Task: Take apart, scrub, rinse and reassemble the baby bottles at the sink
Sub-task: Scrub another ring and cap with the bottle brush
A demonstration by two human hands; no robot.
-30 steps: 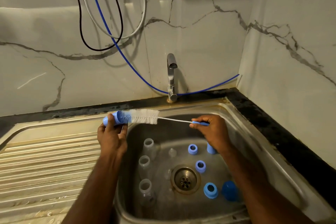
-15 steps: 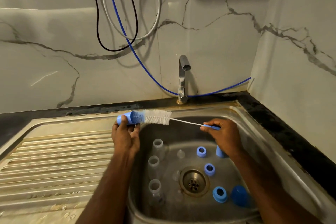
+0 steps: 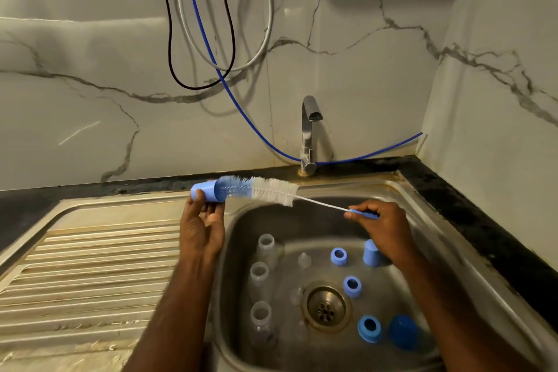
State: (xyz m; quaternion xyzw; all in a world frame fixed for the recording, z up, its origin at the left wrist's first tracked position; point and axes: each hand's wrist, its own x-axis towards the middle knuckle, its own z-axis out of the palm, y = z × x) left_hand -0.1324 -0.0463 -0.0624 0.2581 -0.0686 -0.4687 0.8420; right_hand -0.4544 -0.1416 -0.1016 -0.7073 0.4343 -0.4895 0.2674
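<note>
Scene: A person is standing over a steel sink [image 3: 422, 211], scrubbing parts of taken-apart baby bottles.

Left hand: The left hand [image 3: 200, 229] is pinching a blue cap [image 3: 203, 190] between thumb and fingertips, the palm loosely open, holding the cap on its side above the sink's left rim.

Right hand: The right hand [image 3: 383, 229] is closing thumb and forefinger on the blue handle [image 3: 363, 214] of a bottle brush [image 3: 261, 189], the other fingers curled under.

What is changing: Against the views of a second and half a second ago, the brush's blue tip is now sitting only at the cap's mouth, with most of the bristles bared. The brush appears to be sliding out on a stroke.

Meaning for the task: The cap's inside is likely nearing the end of its scrub; a rinse would be coming next.

Still waiting: Three clear bottles [image 3: 260, 276] are standing in a row at the basin's left. Three blue collars [image 3: 351, 285] and two more blue caps [image 3: 370, 253] are lying right of the drain [image 3: 326, 306]; clear teats [image 3: 303, 260] are resting between, hard to make out.

Tap: The faucet [image 3: 308, 133] is showing no running water.
</note>
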